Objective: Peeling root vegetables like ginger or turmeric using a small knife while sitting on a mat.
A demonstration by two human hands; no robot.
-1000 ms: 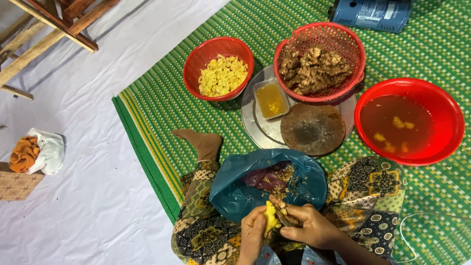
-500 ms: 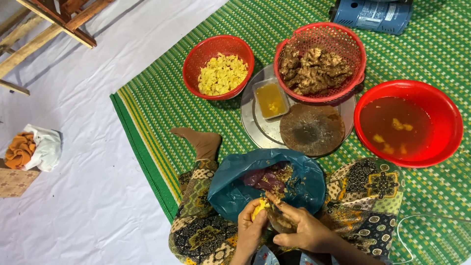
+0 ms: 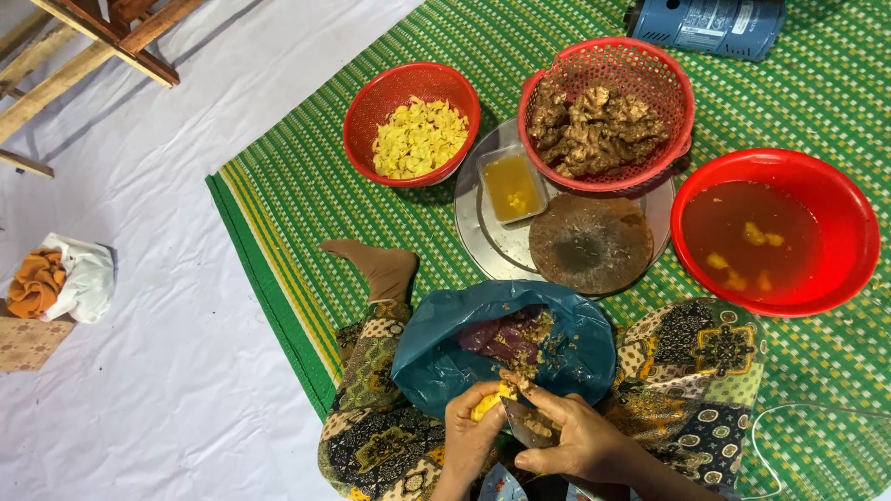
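My left hand (image 3: 469, 436) grips a small yellow peeled piece of ginger root (image 3: 489, 404) at the bottom of the head view. My right hand (image 3: 571, 438) holds a small knife (image 3: 520, 422) with its blade against that piece. Both hands are over a blue plastic bag (image 3: 436, 362) lying open in my lap, with peelings (image 3: 515, 336) inside. I sit on a green woven mat (image 3: 297, 195) in patterned trousers, one socked foot (image 3: 379, 267) stretched out.
Ahead are a red bowl of yellow peeled pieces (image 3: 415, 137), a red basket of unpeeled ginger (image 3: 603, 125), a red basin of brownish water (image 3: 770, 232), a round wooden board (image 3: 589, 243) and small tub (image 3: 510, 184) on a metal tray. Wooden frame and cloth bundle (image 3: 58, 278) lie left.
My hands have shifted slightly left and turned the yellow piece; the knife now rests against it. The camera view has drifted a little.
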